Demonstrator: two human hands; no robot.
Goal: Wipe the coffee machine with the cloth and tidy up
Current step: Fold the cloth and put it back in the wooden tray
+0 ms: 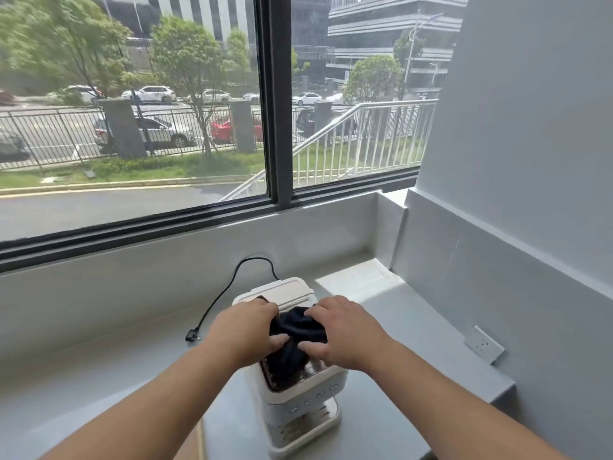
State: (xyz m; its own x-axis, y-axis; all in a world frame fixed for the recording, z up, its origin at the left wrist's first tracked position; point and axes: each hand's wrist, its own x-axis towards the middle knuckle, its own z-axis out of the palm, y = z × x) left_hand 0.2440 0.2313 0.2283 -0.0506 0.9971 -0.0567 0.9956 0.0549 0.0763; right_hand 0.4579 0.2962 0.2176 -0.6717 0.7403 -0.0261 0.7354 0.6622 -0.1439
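A white coffee machine point(300, 401) stands on the grey counter point(99, 386) below the window, its button panel facing me. A dark, bunched cloth point(295, 340) lies on the machine's top. My left hand point(247, 330) grips the cloth's left side and my right hand point(341, 330) grips its right side, fingers curled into the fabric. Both hands hide much of the machine's top. The pale lid at the machine's back point(285, 292) shows beyond my fingers.
The machine's black power cord point(225, 293) loops over the counter to the left, its plug point(191, 336) lying loose. A wall socket point(483, 344) sits on the right wall. A raised ledge point(358, 277) runs behind the machine, under the large window.
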